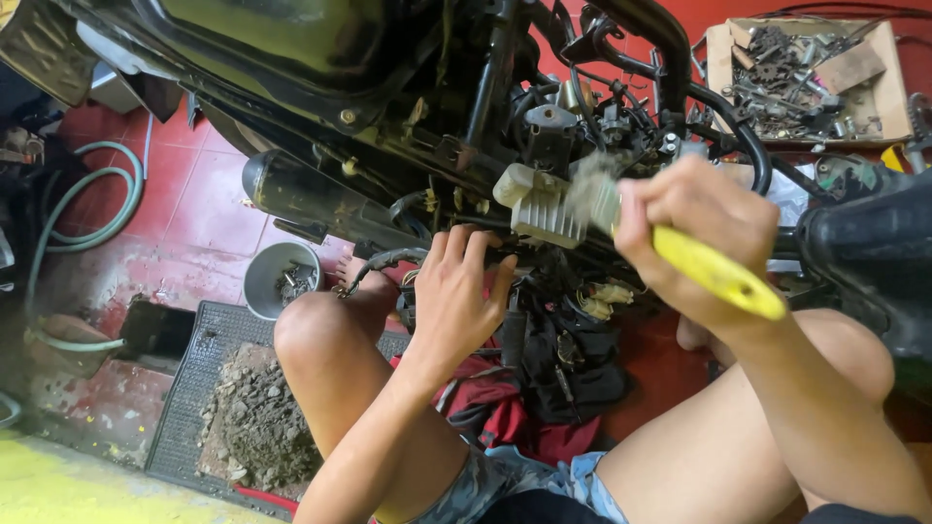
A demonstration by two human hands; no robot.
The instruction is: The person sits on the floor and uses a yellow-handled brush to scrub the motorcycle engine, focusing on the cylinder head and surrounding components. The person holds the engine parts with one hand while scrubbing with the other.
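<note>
A stripped motorcycle frame [408, 107] with exposed wiring fills the top of the head view. My right hand [694, 228] grips a brush with a yellow handle [718, 272]. Its blurred bristles [592, 194] press against a pale finned metal part [544, 213] on the frame. My left hand [456, 291] rests with fingers curled on the dark parts just below that finned piece, steadying them. I sit low with both bare knees raised, and red and black rags [524, 388] lie between my legs.
A black exhaust pipe [311, 199] runs along the left. A grey bowl of small parts [277, 281] stands on the red tiled floor. A dirt pile lies on a black mat [194, 388]. A green hose [87, 223] coils at left. A cardboard box of metal hardware [806, 78] sits top right.
</note>
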